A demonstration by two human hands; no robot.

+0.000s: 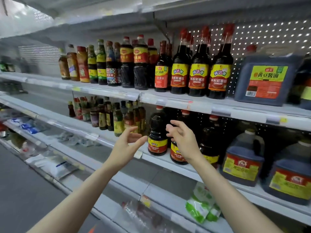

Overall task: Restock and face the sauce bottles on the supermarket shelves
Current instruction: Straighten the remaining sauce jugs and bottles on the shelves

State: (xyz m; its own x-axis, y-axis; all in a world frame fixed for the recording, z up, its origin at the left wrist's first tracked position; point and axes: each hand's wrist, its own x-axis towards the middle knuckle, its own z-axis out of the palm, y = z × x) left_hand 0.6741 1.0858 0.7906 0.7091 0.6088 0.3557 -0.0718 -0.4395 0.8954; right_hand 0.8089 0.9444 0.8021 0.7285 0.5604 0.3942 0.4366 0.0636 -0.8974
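The left hand (127,142) and right hand (184,140) are held open and empty on either side of the sauce bottle (157,130).

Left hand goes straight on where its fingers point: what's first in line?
Likely the red-capped dark sauce bottle nearest it, around its label. The left hand is open and looks just short of it, though depth is unclear.

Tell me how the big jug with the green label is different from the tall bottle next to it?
The jug is wide, squat and boxy; the tall bottle is slim with a long thin neck. The jug's label has a green top; the tall bottle's, yellow and blue. Both stand upright with dark sauce inside.
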